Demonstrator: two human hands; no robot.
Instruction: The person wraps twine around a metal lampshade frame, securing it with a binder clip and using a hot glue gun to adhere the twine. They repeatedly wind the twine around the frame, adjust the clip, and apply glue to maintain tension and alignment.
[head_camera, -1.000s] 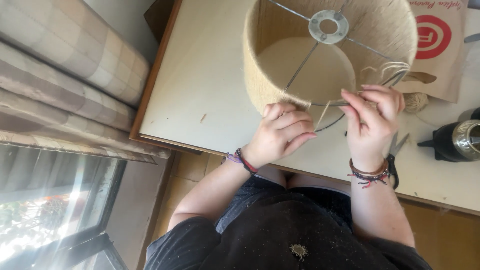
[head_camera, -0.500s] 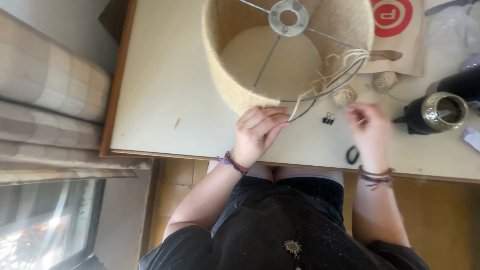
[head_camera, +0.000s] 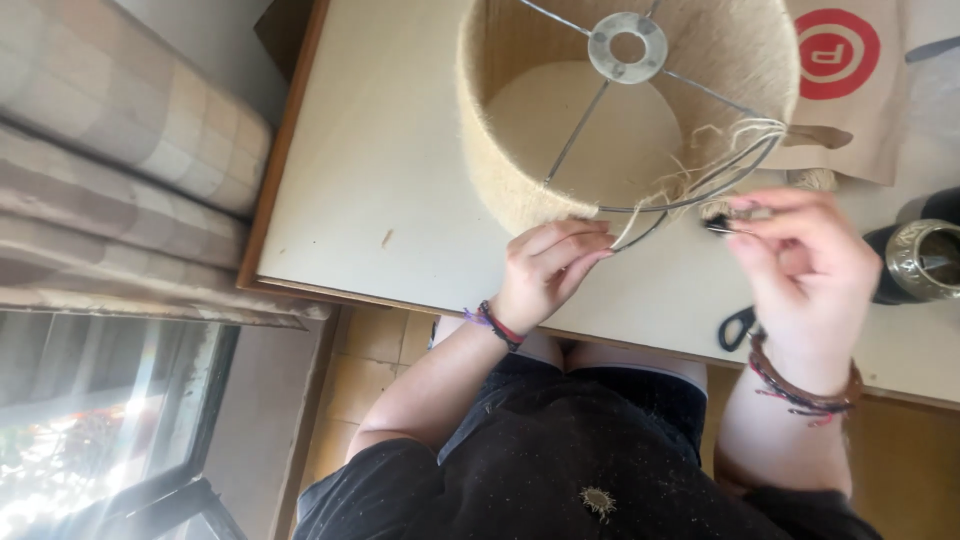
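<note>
Head view: a drum lampshade frame (head_camera: 620, 130), wound with pale jute twine over most of its wall, is seen lying on the cream table (head_camera: 380, 180) in the upper middle of the frame, its metal hub ring and spokes facing the camera. At the lower rim, the left hand (head_camera: 550, 270) is pressed against the wrapped edge, fingers curled and gripping the twine-covered wire. To the right, the right hand (head_camera: 800, 260) is raised above the tabletop, its fingertips pinched on a small dark clip (head_camera: 718, 226) beside a loose bundle of twine strands (head_camera: 730, 140) that hangs off the bare part of the rim wire. A dark metal vessel (head_camera: 920, 262) stands at the right edge, black scissors handles (head_camera: 735, 325) show under the right wrist, and a brown paper bag (head_camera: 850, 90) lies at the upper right.

The loose strands could slacken and slip along the bare wire if the left grip eases, so that the finished winding unravels. The clip could be dropped if the pinch shifts. The vessel, near the right hand, could be knocked by a wide pull.
</note>
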